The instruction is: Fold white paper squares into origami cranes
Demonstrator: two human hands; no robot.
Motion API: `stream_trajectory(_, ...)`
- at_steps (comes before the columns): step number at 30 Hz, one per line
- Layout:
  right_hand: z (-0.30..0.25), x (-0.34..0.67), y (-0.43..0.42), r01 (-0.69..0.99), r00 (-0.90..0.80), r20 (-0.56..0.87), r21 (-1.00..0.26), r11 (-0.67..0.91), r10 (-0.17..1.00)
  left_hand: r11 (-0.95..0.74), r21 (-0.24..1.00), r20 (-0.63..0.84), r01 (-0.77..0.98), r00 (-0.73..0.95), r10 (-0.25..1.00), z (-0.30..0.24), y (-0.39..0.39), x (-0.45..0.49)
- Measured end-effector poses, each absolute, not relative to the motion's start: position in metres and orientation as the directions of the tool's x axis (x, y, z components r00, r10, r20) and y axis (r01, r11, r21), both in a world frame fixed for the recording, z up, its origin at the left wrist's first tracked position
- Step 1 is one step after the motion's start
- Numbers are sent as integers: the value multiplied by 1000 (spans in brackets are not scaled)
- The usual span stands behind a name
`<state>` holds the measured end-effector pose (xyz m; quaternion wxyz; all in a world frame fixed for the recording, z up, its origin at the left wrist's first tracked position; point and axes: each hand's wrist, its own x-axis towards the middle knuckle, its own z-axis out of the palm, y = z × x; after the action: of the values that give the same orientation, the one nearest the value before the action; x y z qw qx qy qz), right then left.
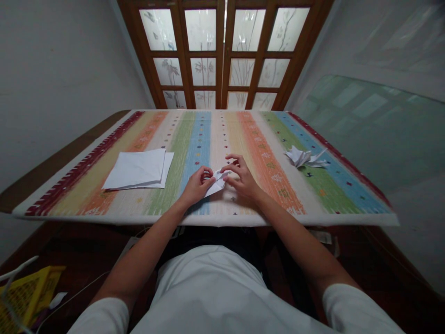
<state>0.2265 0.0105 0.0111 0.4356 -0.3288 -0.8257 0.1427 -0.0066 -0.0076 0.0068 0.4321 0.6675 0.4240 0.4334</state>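
A small folded piece of white paper lies on the striped cloth near the table's front edge. My left hand pinches its left side with curled fingers. My right hand pinches its right side, fingers bent over the top corner. Both hands rest close together on the cloth. A stack of flat white paper sheets lies to the left of my hands. A few folded paper figures lie to the right.
The cloth covers a wooden table whose bare edge shows at the left. Wooden doors with frosted glass panes stand behind the table. A yellow object and a white cable lie at the lower left.
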Motion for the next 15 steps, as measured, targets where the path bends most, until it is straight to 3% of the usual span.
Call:
stream_trajectory(4,12,230,14,436,-351,596,-578,689,722,-336,899,243,279,320,916,10,-11,-6)
stream_trajectory(10,9,226,14,311,-460,353,-796,520,815,-428,832,247,354,454,856,10,-10,-1)
stream_trajectory(15,2,225,19,363,-415,282,-820,442,865,-468,753,250,463,457,853,5,-6,-2)
